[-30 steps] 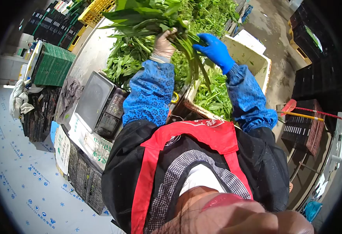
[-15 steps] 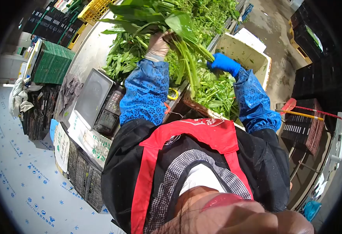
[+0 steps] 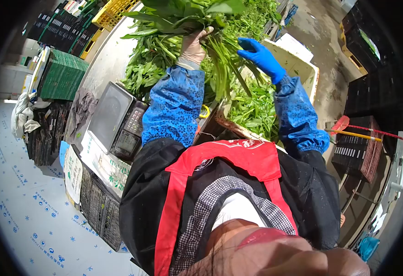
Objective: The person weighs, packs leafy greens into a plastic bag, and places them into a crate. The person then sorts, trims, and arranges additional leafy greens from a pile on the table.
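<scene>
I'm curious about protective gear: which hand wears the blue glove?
The right hand, in a bright-blue glove; the left hand, in a pale glove, grips long-stemmed leafy greens.

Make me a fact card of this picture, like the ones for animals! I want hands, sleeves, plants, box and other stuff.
Left hand: gripping a bunch of long-stemmed greens
Right hand: blue glove, fingers parted, beside the stems; can't tell if touching
Sleeves: blue, patterned
More plants: leafy pile on the table
Box: whitish bin with loose greens inside
Machine: scale with keypad, near the left sleeve
Far corner: yellow crate
</scene>
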Tool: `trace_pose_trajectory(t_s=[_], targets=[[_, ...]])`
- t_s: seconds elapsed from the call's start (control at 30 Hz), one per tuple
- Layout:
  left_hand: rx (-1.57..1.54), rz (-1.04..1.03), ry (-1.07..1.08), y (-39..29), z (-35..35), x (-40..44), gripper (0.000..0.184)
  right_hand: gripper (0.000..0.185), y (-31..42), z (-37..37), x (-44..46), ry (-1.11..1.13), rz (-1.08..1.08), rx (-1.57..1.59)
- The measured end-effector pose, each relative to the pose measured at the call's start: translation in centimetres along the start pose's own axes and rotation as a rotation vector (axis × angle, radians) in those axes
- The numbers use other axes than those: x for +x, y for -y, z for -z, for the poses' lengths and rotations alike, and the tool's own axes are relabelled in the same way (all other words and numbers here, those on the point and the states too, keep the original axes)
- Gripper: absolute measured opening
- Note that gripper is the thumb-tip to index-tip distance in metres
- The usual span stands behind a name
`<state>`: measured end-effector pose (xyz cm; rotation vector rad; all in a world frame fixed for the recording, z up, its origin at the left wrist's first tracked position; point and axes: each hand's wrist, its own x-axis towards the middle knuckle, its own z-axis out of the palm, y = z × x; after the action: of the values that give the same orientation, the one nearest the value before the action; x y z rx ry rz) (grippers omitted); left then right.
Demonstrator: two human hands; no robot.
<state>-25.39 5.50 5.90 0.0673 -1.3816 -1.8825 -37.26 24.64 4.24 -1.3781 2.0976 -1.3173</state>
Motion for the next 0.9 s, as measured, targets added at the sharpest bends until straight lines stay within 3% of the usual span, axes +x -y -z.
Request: trace_pose_trajectory(t_s=[0.07,0.1,0.17,0.2,0.3,0.37,0.43,0.47,0.53,0.57,0.6,0.7,0.77,0.83,0.9], targets=[[0.093,-0.092,0.032,0.1,0.1,0.3,0.015,0.045,0.5,-0.5,0.4,0.094,-0.160,-0.078],[-0.046,-0.002,-0.011,-0.8,0.1,0.7,0.016,0.045,-0.7,-0.6,0.1,0.094,-0.159,-0.076],[-0.327,0.170,-0.098,-2.4,0.4,1.5,0.017,0.041,-5.4,-0.4,-1.0,0.339,-0.235,-0.485],[-0.327,0.165,-0.102,-2.6,1.0,1.7,0.017,0.041,-7.4,0.2,-1.7,0.343,-0.229,-0.486],[0.254,-0.252,0.017,-3.2,3.2,2.3,0.019,0.039,-8.7,1.1,-2.5,0.531,-0.188,-0.384],[0.132,-0.164,-0.007,-3.4,2.8,2.3,0.020,0.037,-7.5,2.3,-2.4,0.172,-0.115,-0.483],[-0.116,0.018,-0.050,-3.5,1.5,2.2,0.023,0.036,-4.0,2.2,-1.5,-0.077,-0.107,-0.182],[-0.119,0.021,-0.050,-3.1,1.5,2.1,0.023,0.035,-1.5,1.8,-0.8,-0.140,0.010,-0.110],[0.340,-0.280,0.072,-1.3,1.1,1.5,0.023,0.035,0.6,0.5,-0.2,-0.205,0.127,-0.036],[0.569,-0.431,0.133,-1.2,0.7,1.2,0.023,0.037,0.7,-0.2,0.2,-0.131,0.052,-0.026],[0.568,-0.431,0.132,-1.2,0.5,1.2,0.023,0.039,0.6,-0.9,0.5,-0.056,-0.023,-0.017],[-0.046,-0.139,0.053,-2.3,-0.4,1.5,0.020,0.042,-1.1,-1.0,-0.4,0.122,-0.121,0.066],[-0.175,-0.059,0.011,-3.3,-0.2,2.3,0.018,0.045,-2.4,0.1,-1.4,0.337,-0.164,0.204],[-0.433,0.120,-0.068,-4.1,0.9,2.7,0.016,0.045,-3.1,0.8,-1.6,0.292,-0.164,0.329],[-0.427,0.119,-0.067,-3.7,1.6,2.9,0.015,0.046,-3.1,1.6,-1.6,0.184,-0.161,0.579]])
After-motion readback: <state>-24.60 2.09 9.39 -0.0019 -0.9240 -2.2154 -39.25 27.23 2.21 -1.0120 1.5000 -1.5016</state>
